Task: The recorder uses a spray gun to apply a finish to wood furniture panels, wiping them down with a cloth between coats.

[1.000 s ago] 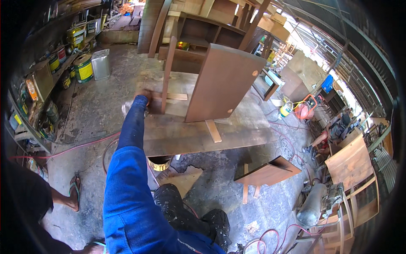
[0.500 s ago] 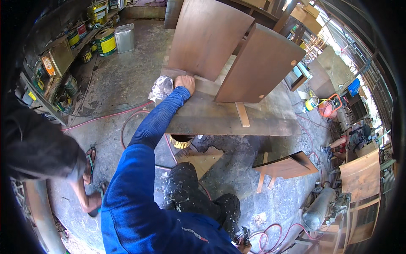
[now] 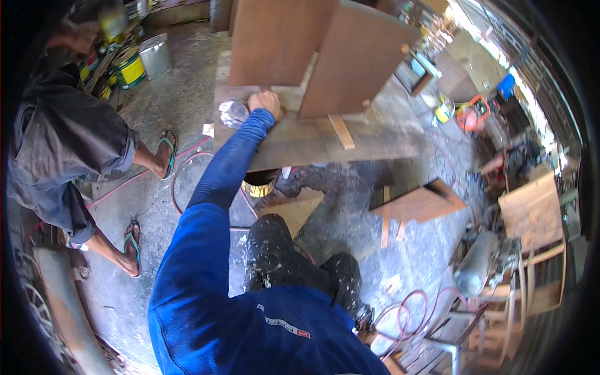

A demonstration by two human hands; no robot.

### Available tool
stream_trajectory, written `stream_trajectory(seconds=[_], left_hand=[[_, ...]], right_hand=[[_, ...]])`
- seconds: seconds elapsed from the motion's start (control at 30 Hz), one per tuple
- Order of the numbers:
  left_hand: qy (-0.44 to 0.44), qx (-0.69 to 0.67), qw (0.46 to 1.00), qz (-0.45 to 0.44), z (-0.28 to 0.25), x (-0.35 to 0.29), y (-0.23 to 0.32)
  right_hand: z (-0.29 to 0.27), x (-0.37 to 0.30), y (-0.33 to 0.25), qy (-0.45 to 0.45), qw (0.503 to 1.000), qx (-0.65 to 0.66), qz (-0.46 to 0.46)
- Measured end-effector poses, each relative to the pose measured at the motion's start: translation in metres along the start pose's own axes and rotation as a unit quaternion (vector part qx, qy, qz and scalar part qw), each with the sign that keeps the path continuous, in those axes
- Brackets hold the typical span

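Note:
My left hand (image 3: pixel 265 104) is closed at the near left part of a brown-stained board (image 3: pixel 375 145); its fingers are curled and whatever they grip is hidden. Beside it, on the left, sits a round foil-covered thing (image 3: pixel 234 113). Two brown wooden panels (image 3: pixel 275 47) (image 3: pixel 356 62) stand on the board beyond the hand, and a thin wood strip (image 3: pixel 341 132) juts from under the right one. Low in the view, partly hidden by my blue shirt, my right hand (image 3: pixel 367 338) is closed around a dark metal tool that looks like a spray gun (image 3: pixel 363 320).
A person (image 3: pixel 69 137) in dark clothes and sandals stands at my left. Under the board is a yellow can (image 3: pixel 257 188). Red hose (image 3: pixel 400 312) loops over the floor at the right, near a metal tank (image 3: pixel 476 262). Another brown panel (image 3: pixel 420 205) rests on strips.
My view has shifted, so the board and panels sit higher. The person at left has moved farther into view, both feet showing. My left hand stays closed beside the foil-covered thing.

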State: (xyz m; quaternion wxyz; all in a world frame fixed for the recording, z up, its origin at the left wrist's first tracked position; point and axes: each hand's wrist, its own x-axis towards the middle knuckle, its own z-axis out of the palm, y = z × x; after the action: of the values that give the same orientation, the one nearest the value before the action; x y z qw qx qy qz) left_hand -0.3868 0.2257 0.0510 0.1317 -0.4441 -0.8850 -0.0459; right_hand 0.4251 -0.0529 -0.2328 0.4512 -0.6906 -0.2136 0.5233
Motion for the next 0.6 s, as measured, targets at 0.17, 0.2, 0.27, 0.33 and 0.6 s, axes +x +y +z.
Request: stream_trajectory(seconds=[0.17, 0.2, 0.27, 0.33, 0.6], left_hand=[[0.108, -0.112, 0.983, 0.101, -0.04, -0.052, 0.049], [0.083, -0.111, 0.984, 0.107, -0.046, -0.055, 0.058], [0.023, -0.18, 0.983, 0.008, -0.06, -0.052, 0.069], [0.001, -0.175, 0.984, 0.011, -0.062, -0.054, 0.086], [0.044, -0.037, 0.991, 0.123, -0.016, -0.052, 0.241]], right_hand=[[-0.031, 0.025, 0.071, 0.046, 0.94, -0.182, -0.284], [-0.036, 0.027, 0.075, 0.084, 0.941, -0.21, -0.251], [-0.041, 0.023, 0.072, 0.057, 0.926, -0.291, -0.232], [-0.039, 0.007, 0.061, 0.085, 0.911, -0.258, -0.311], [-0.013, -0.053, 0.004, 0.074, 0.973, -0.196, -0.1]])
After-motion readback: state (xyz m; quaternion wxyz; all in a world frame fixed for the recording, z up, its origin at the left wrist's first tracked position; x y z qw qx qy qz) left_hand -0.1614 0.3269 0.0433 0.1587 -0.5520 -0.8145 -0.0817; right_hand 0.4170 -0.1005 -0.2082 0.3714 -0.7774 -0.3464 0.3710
